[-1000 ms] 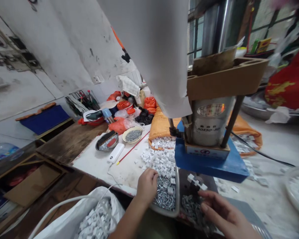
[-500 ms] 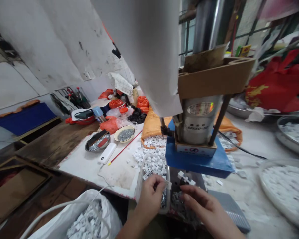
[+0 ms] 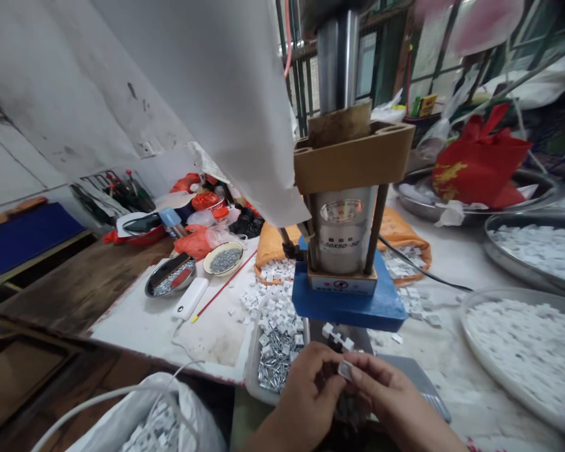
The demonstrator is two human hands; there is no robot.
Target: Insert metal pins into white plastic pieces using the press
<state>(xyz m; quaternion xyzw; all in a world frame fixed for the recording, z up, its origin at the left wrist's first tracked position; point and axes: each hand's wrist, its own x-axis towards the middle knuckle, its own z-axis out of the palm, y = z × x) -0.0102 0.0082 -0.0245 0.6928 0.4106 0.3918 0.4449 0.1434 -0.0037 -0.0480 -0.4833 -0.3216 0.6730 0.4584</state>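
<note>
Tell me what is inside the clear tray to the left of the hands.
The clear tray holds metal screws with white plastic pieces on top. The left hand covers its near right corner.

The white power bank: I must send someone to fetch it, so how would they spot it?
Start at the blue-based metal press mid-table, then look left to two dishes of screws. The white oblong power bank lies flat before the steel dish; alone, it is smooth, with a cable trailing.
</note>
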